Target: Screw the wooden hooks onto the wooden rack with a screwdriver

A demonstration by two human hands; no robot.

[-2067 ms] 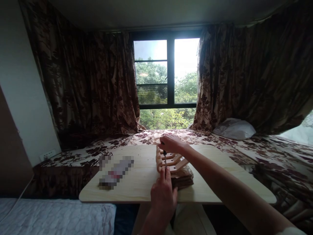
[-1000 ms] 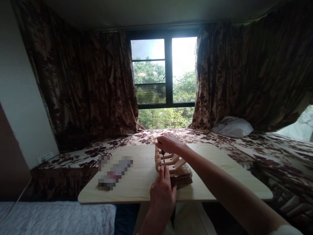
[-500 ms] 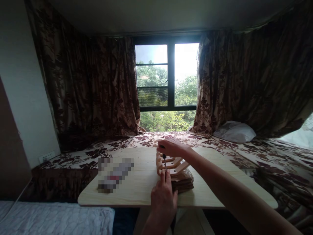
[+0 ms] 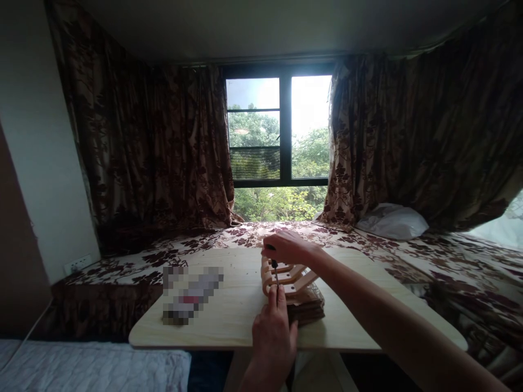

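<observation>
My right hand (image 4: 291,245) is closed round the dark handle of a screwdriver (image 4: 276,272), whose thin shaft points down. At the shaft's lower end, the fingers of my left hand (image 4: 273,326) are pinched together against the near edge of a light wooden rack (image 4: 295,285). Whatever lies between those fingertips is hidden. The rack has curved side pieces and several slats with dark holes. It rests on a stack of brown, cardboard-like sheets (image 4: 309,308).
Everything stands on a pale wooden table (image 4: 351,326) with rounded corners. A blurred-out object (image 4: 194,296) lies on its left side. Beyond are a ledge with flowered cloth (image 4: 220,237), a white bag (image 4: 393,220) and curtains. A quilted mattress (image 4: 93,365) is at lower left.
The view has tilted very slightly, so the table sits a little lower. Both hands, the screwdriver and the rack keep nearly the same places.
</observation>
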